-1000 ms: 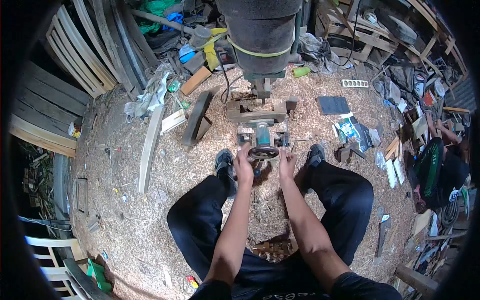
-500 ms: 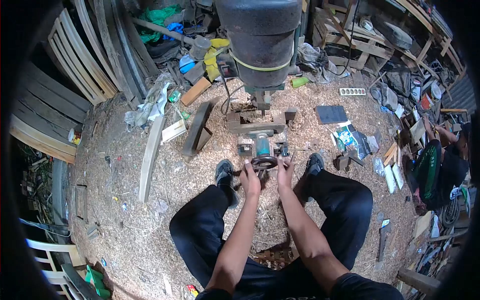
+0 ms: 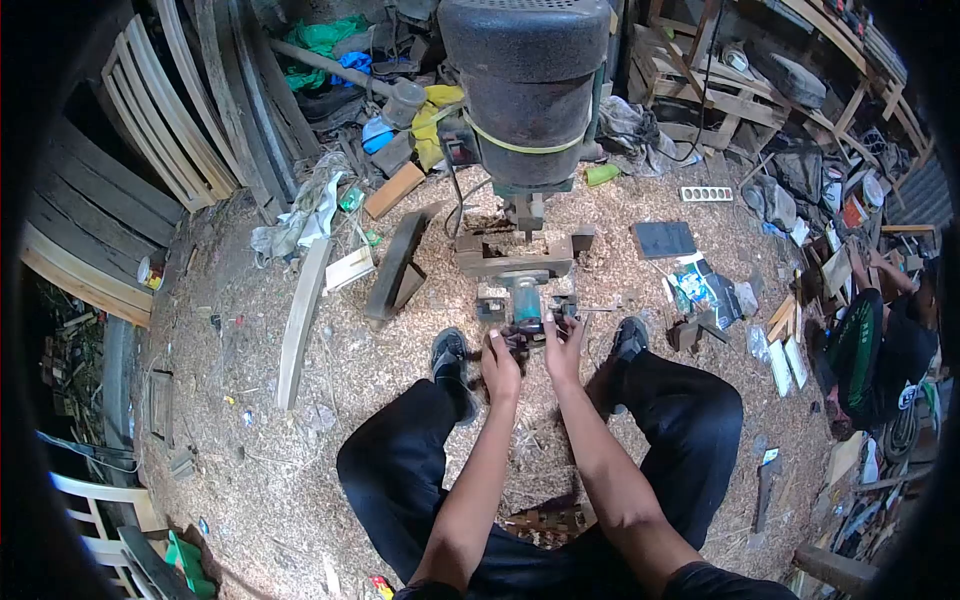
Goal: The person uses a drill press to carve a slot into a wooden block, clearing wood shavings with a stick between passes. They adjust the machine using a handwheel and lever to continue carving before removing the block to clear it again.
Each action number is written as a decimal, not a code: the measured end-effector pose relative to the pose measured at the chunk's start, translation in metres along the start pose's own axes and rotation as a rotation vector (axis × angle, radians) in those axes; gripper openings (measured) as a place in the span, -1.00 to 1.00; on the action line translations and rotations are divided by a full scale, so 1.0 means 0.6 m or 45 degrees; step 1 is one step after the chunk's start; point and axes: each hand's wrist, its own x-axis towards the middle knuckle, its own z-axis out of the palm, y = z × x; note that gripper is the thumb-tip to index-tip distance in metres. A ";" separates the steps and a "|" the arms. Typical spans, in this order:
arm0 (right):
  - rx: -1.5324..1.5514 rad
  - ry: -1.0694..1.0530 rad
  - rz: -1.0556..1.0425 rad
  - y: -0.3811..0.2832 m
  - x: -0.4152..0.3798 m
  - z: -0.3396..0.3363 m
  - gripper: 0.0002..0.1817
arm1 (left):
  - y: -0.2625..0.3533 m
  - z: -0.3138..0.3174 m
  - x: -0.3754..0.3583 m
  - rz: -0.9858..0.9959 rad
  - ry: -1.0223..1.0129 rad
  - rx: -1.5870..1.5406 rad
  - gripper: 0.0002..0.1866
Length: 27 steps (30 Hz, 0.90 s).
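Observation:
The machine's large dark motor housing point(image 3: 525, 90) hangs at top centre, a bit pointing down over a wooden piece point(image 3: 515, 258) clamped below it. Under the piece is a green machine base point(image 3: 525, 300). My left hand point(image 3: 500, 367) is at the left of the dark handwheel point(image 3: 525, 340) in front of the base, its fingers curled at the rim. My right hand point(image 3: 563, 350) is at the wheel's right side, thumb up and fingers bent round it. The wheel is dark and partly hidden by both hands.
A dark wooden block point(image 3: 398, 262) and a long plank point(image 3: 303, 325) lie left. A black slab point(image 3: 664, 239) and a power strip point(image 3: 705, 194) lie right. Another person point(image 3: 880, 320) sits at the far right. Wood shavings cover the floor.
The handwheel looks tilted or turned compared with before, less of its ring showing. My right hand has shifted slightly left and up at it. The view has moved slightly.

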 end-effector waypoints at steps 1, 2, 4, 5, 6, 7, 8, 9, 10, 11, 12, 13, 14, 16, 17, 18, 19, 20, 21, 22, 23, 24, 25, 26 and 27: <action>-0.024 -0.015 0.002 0.000 -0.005 -0.001 -0.35 | -0.011 0.002 0.005 -0.096 0.018 0.007 -0.36; -0.048 -0.030 -0.004 -0.003 -0.005 -0.001 -0.34 | -0.018 0.005 0.014 -0.187 0.036 0.009 -0.36; -0.004 -0.015 -0.019 0.028 0.032 -0.008 -0.32 | -0.034 0.011 0.050 -0.095 0.027 -0.120 -0.33; 0.083 -0.004 -0.023 0.019 0.044 -0.015 -0.32 | -0.045 0.013 0.070 -0.051 0.021 -0.187 -0.31; 0.166 0.006 -0.022 0.005 0.052 -0.022 -0.31 | -0.052 0.012 0.085 -0.013 0.015 -0.251 -0.29; 0.074 -0.009 -0.037 -0.017 0.065 -0.023 -0.37 | -0.033 0.006 0.107 0.014 0.087 -0.193 -0.27; 0.083 -0.051 -0.110 -0.042 0.081 -0.018 -0.37 | -0.013 0.001 0.130 -0.117 0.119 -0.287 -0.28; 0.098 -0.095 -0.186 -0.064 0.100 -0.008 -0.38 | 0.000 0.001 0.158 -0.026 0.162 -0.253 -0.29; 0.115 -0.138 -0.263 -0.074 0.120 0.002 -0.38 | 0.001 -0.002 0.185 0.067 0.204 -0.217 -0.30; 0.049 -0.126 -0.275 -0.086 0.139 0.011 -0.37 | 0.000 -0.005 0.210 0.104 0.182 -0.176 -0.31; -0.017 -0.111 -0.290 -0.092 0.163 0.018 -0.36 | -0.014 -0.004 0.244 0.142 0.159 -0.136 -0.32; -0.084 -0.097 -0.305 -0.087 0.187 0.023 -0.35 | -0.004 -0.004 0.260 0.179 0.137 -0.097 -0.33; -0.150 -0.146 -0.299 -0.082 0.210 0.026 -0.33 | 0.001 -0.004 0.270 0.189 0.066 -0.091 -0.36; -0.284 -0.236 -0.282 -0.098 0.234 0.035 -0.29 | 0.036 -0.007 0.269 0.206 -0.081 -0.073 -0.41; -0.319 -0.260 -0.281 -0.099 0.239 0.030 -0.32 | 0.038 -0.002 0.274 0.221 -0.081 -0.113 -0.41; -0.305 -0.295 -0.324 -0.095 0.248 0.033 -0.35 | 0.030 0.005 0.281 0.230 -0.081 -0.151 -0.42; -0.295 -0.330 -0.359 -0.086 0.254 0.032 -0.37 | 0.017 0.013 0.284 0.231 -0.084 -0.187 -0.42; -0.287 -0.364 -0.390 -0.076 0.259 0.028 -0.39 | 0.001 0.018 0.284 0.227 -0.086 -0.222 -0.43; -0.240 -0.385 -0.248 -0.123 0.231 0.018 -0.47 | 0.028 0.013 0.263 0.164 -0.080 -0.187 -0.46; -0.197 -0.339 -0.271 -0.113 0.237 0.012 -0.48 | 0.028 0.018 0.259 0.125 -0.106 -0.201 -0.45; -0.151 -0.291 -0.299 -0.105 0.244 0.008 -0.49 | 0.030 0.022 0.256 0.091 -0.133 -0.216 -0.44; -0.104 -0.241 -0.328 -0.105 0.247 0.003 -0.51 | 0.023 0.029 0.257 0.059 -0.161 -0.230 -0.42; -0.036 -0.193 -0.254 -0.105 0.250 -0.004 -0.53 | 0.012 0.043 0.260 0.095 -0.141 -0.303 -0.40; -0.035 -0.178 -0.259 -0.104 0.251 -0.013 -0.53 | 0.000 0.053 0.257 0.061 -0.148 -0.257 -0.39; -0.033 -0.164 -0.267 -0.103 0.258 -0.024 -0.53 | 0.034 0.057 0.231 0.031 -0.156 -0.213 -0.39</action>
